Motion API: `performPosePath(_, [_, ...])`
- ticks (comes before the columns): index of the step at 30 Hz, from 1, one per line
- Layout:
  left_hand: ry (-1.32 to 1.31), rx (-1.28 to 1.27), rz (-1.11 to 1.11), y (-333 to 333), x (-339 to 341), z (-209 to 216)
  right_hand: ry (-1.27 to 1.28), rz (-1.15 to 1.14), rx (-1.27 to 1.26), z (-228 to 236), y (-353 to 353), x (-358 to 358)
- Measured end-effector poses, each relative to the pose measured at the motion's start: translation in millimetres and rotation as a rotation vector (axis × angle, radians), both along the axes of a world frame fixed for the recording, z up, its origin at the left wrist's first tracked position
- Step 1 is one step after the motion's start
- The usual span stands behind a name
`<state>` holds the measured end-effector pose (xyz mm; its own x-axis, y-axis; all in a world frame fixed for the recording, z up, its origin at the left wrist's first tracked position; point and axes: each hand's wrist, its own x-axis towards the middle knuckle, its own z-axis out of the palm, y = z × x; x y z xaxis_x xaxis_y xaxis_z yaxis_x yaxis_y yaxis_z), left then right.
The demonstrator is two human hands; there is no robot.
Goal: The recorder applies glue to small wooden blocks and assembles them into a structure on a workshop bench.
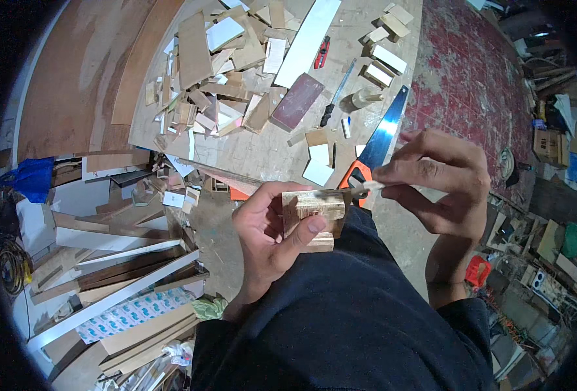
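Note:
My left hand (262,234) is closed around a small wooden block assembly (309,207), with the thumb pressed on its near side. My right hand (443,173) pinches a thin pale stick (368,187) between thumb and fingers. The stick's far end reaches the right edge of the block; whether it touches is hard to tell. Both hands are in front of my dark shirt, near the table's front edge. Just beyond them lies a handsaw (385,130) with an orange and black handle, partly hidden behind the stick and my right hand.
On the wooden table (236,153) lie a heap of wood offcuts (226,72), a long white board (308,42), a red utility knife (322,53), a thin blue blade (344,81) and a bottle-shaped object (366,98). Stacked boards (115,260) fill the left floor; clutter lines the right.

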<state>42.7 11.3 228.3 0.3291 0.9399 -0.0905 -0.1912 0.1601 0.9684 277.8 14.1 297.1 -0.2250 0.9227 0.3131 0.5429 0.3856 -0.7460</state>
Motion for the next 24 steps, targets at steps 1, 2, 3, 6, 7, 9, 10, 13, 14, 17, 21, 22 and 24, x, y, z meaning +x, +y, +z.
performPosePath(1, [0.006, -0.005, -0.003, 0.6, 0.8, 0.0, -0.002, -0.004, 0.001, 0.2, 0.3, -0.8])
performPosePath(2, [0.005, -0.004, -0.007, 0.7, 2.6, 1.1, 0.014, -0.025, 0.034, -0.1, 2.1, -3.3])
performPosePath(3, [0.002, -0.02, 0.002, 0.6, 5.1, 3.1, 0.031, -0.047, 0.068, -0.7, 4.0, -5.4])
performPosePath(6, [-0.01, -0.03, 0.005, 0.1, 9.8, 3.7, 0.038, 0.045, 0.113, -7.5, 11.3, -9.4])
performPosePath(7, [-0.017, -0.022, 0.004, 0.6, 10.4, 4.1, 0.04, 0.044, 0.114, -9.0, 12.5, -9.3])
performPosePath(9, [-0.005, 0.003, -0.011, 2.1, 8.9, 1.3, -0.02, 0.098, 0.097, -11.6, 14.1, -9.0])
performPosePath(10, [0.007, 0.026, -0.02, 2.4, 7.5, -0.1, -0.018, 0.092, 0.057, -12.8, 12.6, -7.9])
performPosePath(13, [0.031, 0.007, -0.02, 3.4, 5.3, 0.6, -0.07, 0.089, 0.013, -5.6, 10.0, 4.1])
performPosePath(14, [0.03, 0.008, -0.019, 4.1, 5.4, 1.4, -0.049, 0.062, 0.012, -5.6, 8.7, 7.9])
performPosePath(17, [0.021, 0.007, -0.002, 6.0, 5.8, 0.8, -0.004, 0.032, 0.004, -6.1, 10.4, 18.7])
performPosePath(21, [-0.001, 0.018, -0.008, 7.8, 2.9, -1.1, 0.154, -0.076, -0.096, -7.6, 6.9, 21.4])
performPosePath(22, [-0.017, 0.002, -0.016, 7.6, 2.3, -1.9, 0.205, -0.08, -0.146, -4.6, 7.0, 19.5])
performPosePath(24, [-0.035, -0.033, -0.001, 7.2, 3.3, -1.1, 0.197, -0.072, -0.147, -10.7, 7.2, 20.4])
